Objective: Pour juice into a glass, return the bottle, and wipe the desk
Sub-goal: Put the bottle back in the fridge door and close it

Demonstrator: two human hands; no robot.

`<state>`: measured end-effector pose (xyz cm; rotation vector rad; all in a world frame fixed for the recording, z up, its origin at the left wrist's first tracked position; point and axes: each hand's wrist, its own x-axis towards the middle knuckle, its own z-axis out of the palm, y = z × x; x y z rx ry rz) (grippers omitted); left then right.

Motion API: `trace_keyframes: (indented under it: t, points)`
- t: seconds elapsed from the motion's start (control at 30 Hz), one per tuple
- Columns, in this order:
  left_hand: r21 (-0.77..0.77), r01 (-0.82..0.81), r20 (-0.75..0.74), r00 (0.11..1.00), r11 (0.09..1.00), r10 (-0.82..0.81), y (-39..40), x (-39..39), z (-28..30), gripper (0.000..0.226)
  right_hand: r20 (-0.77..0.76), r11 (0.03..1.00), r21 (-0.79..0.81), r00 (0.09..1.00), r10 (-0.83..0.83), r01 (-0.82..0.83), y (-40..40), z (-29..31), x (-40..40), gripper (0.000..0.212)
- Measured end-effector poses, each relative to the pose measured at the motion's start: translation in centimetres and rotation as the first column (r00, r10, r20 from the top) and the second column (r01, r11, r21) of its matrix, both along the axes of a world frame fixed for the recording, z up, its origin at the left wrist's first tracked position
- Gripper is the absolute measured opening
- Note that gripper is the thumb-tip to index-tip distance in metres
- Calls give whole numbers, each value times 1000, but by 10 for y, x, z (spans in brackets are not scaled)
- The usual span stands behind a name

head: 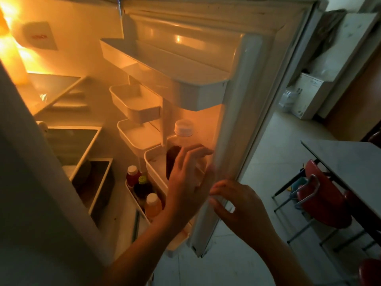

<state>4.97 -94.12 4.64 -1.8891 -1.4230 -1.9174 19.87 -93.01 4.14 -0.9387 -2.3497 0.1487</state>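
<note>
The fridge stands open, lit orange inside. A juice bottle with a white cap and dark juice stands upright in a door bin. My left hand is spread just in front of the bottle's lower half, fingers apart and reaching towards the door's edge; I cannot tell whether it touches the bottle. My right hand curls its fingers around the edge of the fridge door. No glass or cloth is in view.
The lowest door bin holds three more bottles: a red one, a dark one with a green cap and an orange one. Shelves and drawers fill the fridge at left. A grey table and red chair stand at right.
</note>
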Motion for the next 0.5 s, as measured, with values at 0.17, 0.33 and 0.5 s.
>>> trace_keyframes:
  t: [0.17,0.33,0.5]
  points:
    - [-84,-70,12,997,994,71,5,37,5,70,-128,998,25,990,-57,61,15,-7,21,22]
    - [20,-290,-1,957,957,290,31,64,31,93,-262,999,30,965,-22,31,44,-17,50,19]
    - [39,-501,-16,865,865,501,48,83,48,98,-236,991,-68,967,93,-112,67,-30,63,37]
